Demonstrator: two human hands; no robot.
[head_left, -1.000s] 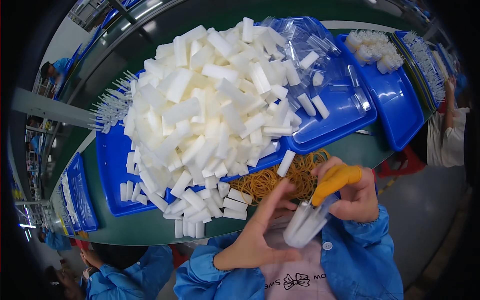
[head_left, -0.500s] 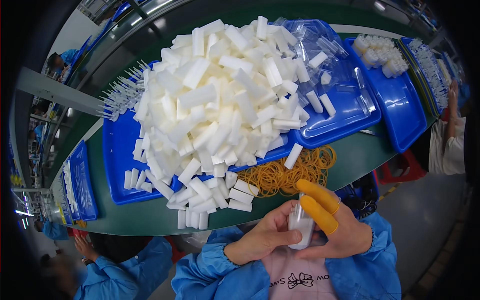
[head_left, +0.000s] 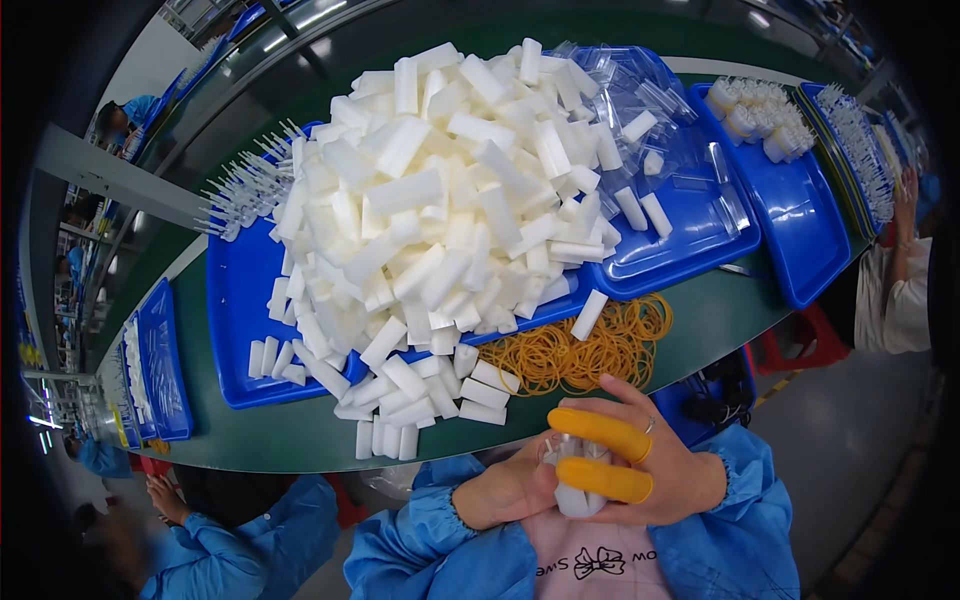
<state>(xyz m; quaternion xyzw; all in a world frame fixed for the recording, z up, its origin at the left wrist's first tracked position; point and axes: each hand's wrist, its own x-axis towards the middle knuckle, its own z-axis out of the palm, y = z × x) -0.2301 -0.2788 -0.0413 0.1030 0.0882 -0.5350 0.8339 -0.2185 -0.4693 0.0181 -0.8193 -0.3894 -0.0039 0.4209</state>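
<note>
Close in front of my body, both hands are closed around a clear plastic tube with white material inside. My left hand holds it from the left, its fingertips mostly hidden behind the tube. Over the front of it lie two fingers of my right hand, each in a yellow finger cot. The right index finger points up and away from the tube. Just beyond my hands is a tangle of yellow rubber bands. Left of it rises a big heap of white foam blocks.
A blue tray lies under the heap, with several blocks spilled onto the green table. Clear plastic tubes fill another blue tray. White-tipped thin parts stand far left. Co-workers' arms show at both sides.
My right hand's yellow-covered fingers have swung left and down across the tube. The tube has turned and is more covered; my right index finger now shows raised.
</note>
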